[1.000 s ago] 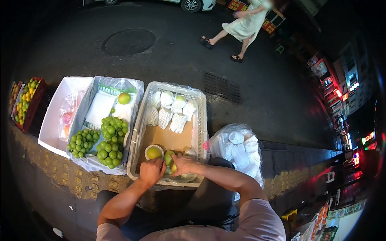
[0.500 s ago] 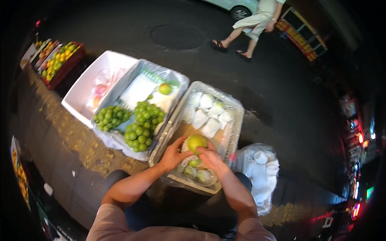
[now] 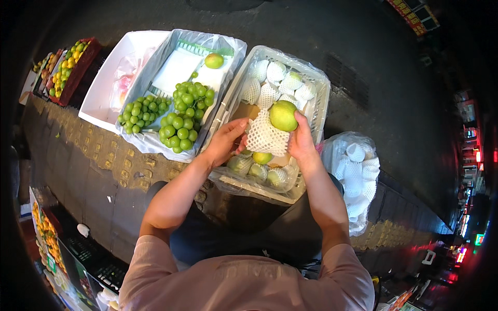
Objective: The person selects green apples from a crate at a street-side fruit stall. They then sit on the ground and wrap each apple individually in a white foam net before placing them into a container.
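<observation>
We look down from head height at our own two bare arms reaching forward over a row of fruit crates on dark pavement. Our right hand (image 3: 302, 141) grips a round yellow-green fruit (image 3: 284, 115) from its right side, fingers curled around it. The fruit sits half out of a white foam mesh sleeve (image 3: 266, 137), which hangs below and to the left of it. Our left hand (image 3: 226, 141) pinches the left edge of that sleeve between thumb and fingertips. So the sleeve runs on a slant, from lower left up to the fruit at upper right, and the fruit's bare top faces away from us.

Both hands hover above the near half of a white plastic basket lined with clear film (image 3: 316, 111). Beneath them lie several green fruits already in sleeves (image 3: 259, 168); at the far end sits a heap of empty white sleeves (image 3: 280, 80). There is open room above the basket.

To the left, a lined white crate (image 3: 155, 145) holds bunches of green grapes (image 3: 181, 116). To the right, just beside the basket, stands a clear bag of more foam sleeves (image 3: 355, 171).
</observation>
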### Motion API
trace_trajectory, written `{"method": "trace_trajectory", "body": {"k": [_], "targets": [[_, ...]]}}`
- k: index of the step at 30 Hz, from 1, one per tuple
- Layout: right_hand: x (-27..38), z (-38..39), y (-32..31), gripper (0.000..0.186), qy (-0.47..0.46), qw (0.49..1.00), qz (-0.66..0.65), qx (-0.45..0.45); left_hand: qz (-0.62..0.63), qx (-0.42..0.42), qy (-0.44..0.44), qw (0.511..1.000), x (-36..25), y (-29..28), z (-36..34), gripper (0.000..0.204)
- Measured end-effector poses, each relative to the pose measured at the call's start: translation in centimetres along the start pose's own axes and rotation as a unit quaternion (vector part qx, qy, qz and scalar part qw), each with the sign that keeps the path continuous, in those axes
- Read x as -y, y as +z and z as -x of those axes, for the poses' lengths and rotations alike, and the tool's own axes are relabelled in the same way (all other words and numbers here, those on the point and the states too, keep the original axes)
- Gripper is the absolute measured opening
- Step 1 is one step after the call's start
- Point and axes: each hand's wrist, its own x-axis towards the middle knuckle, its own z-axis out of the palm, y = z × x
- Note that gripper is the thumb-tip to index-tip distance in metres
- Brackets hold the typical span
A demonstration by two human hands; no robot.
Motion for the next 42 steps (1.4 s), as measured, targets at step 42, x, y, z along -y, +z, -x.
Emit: {"method": "trace_trajectory", "body": {"k": [42], "targets": [[-3.4, 2.7, 1.4, 0.077, 0.074, 0.993, 0.024, 0.085, -0.204, -0.219, 0.172, 0.939, 3.1, -0.6, -0.2, 0.041]]}}
